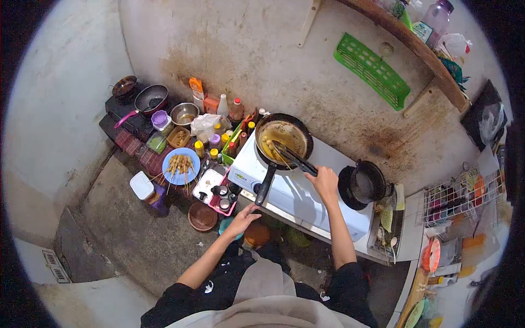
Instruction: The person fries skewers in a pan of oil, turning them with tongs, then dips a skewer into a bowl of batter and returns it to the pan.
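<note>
My right hand grips dark tongs, their tips reaching down into a frying pan. Beside the tips, a skewer with small round pieces lies in the oil at the pan's left side. The pan stands on the left burner of a white stove, its black handle pointing toward me. Just below the handle's end is my left hand, fingers stretched and apart, holding nothing. Whether its fingertips touch the handle is hard to see.
A blue plate with several skewers sits left, by a white-lidded box. Seasoning bottles crowd the stove's left side. A black wok occupies the stove's right end. A pink-edged tray holds small jars. Overhead runs a wooden shelf.
</note>
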Motion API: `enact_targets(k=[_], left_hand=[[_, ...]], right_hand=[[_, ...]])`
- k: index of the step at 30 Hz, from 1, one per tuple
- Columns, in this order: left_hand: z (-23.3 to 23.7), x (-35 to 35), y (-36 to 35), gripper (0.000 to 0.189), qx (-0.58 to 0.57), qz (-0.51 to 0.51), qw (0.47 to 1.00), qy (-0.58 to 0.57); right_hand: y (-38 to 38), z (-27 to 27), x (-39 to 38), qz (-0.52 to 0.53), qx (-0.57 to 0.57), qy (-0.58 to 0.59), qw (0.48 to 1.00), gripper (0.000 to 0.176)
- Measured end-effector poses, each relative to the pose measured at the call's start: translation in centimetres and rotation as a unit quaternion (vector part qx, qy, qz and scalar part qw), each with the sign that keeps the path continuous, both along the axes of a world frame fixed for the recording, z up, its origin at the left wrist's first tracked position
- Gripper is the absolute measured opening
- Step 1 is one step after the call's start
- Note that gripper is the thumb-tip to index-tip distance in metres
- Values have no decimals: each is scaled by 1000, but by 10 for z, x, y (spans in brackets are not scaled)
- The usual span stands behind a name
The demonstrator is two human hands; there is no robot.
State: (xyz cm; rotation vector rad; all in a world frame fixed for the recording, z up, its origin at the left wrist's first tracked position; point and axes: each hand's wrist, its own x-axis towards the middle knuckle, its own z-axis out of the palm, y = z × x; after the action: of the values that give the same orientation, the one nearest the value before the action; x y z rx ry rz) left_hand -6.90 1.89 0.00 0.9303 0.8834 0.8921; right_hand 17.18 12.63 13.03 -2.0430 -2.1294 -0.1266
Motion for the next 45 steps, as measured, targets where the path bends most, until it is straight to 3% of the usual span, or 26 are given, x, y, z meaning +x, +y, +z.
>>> enact_targets(k=[18,27,32,38,45], left_hand=[[-6,-1,1,53,14,-9,999,35],[-12,-1,2,57,-16,2,1000,-13],[-12,-2,4,57,10,-8,999,33],[-14,-3,4,57,2,-10,1000,0],[-9,-3,4,55,4,-8,1000,7]], right_hand=[[22,-2,-10,50,34,-27,998,41],[3,7,-8,56,16,-26,998,39],[-4,13,-4,67,5,-47,997,37],[-6,18,6,47,-14,-110,993,35],[-9,20,14,2,-2,-41,999,37]])
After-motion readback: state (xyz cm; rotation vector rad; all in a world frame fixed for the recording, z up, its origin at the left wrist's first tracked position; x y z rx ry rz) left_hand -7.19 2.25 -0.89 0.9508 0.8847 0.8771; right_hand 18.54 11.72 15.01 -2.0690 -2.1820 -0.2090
